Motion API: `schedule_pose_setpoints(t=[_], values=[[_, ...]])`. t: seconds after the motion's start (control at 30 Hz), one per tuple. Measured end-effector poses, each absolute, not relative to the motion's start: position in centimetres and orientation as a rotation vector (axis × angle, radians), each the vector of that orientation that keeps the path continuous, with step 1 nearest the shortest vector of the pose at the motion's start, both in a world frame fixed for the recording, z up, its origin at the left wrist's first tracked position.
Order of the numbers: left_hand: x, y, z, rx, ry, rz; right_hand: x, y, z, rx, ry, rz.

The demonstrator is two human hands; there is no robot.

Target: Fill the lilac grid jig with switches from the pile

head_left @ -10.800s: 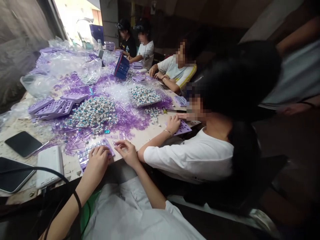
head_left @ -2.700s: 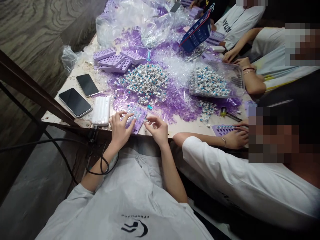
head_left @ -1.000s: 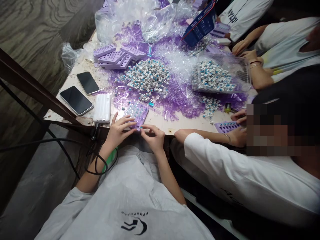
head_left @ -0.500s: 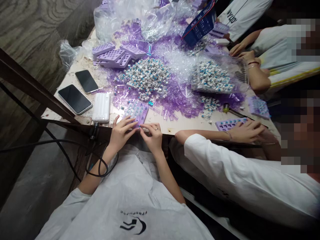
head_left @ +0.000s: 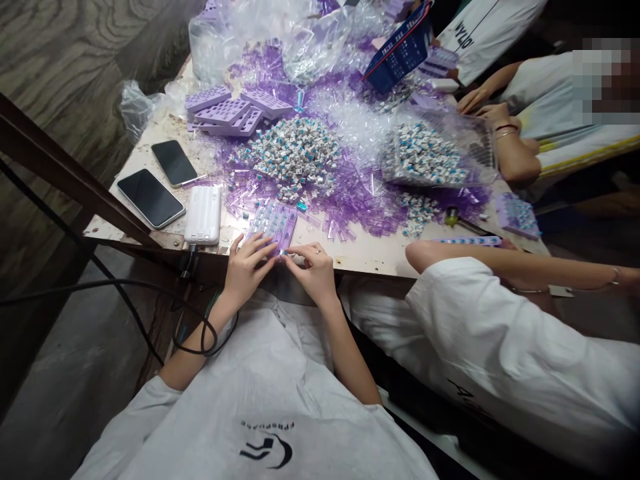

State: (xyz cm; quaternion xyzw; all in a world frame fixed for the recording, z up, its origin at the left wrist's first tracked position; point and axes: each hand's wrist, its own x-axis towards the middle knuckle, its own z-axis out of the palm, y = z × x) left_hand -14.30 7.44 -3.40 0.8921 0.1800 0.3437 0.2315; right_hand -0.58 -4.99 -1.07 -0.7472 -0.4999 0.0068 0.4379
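Note:
In front of me at the table edge lies a light purple tray (head_left: 274, 223) with rows of small blue-and-white pieces in it. My left hand (head_left: 249, 267) grips the tray's near left side, its fingers over the top and its thumb by the near edge. The thumb and fingertips of my right hand (head_left: 314, 272), which wears a ring, are pinched on a small blue-tipped piece (head_left: 283, 253) at the tray's near right corner. The piece is partly covered by my fingertips, so its exact shape is unclear.
Beyond the tray sits a heap of blue-and-white pieces (head_left: 295, 153) among purple clear strips (head_left: 360, 207). Stacked purple trays (head_left: 225, 110), two phones (head_left: 150, 198) and a white power bank (head_left: 203, 215) are to the left. A co-worker's arm (head_left: 540, 263) is close on my right.
My right hand has shifted slightly right and down, and its fingertips are a little farther from my left hand's. The co-worker's hand beside me has left their tray and moved right.

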Motion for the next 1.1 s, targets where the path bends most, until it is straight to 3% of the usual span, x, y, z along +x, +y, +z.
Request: schedule_pose_setpoints(t=[1.1], values=[[-14.3,7.1,-4.1,2.435,0.497,0.953,-1.4,-4.2,0.5,-2.061,-1.461,0.056]])
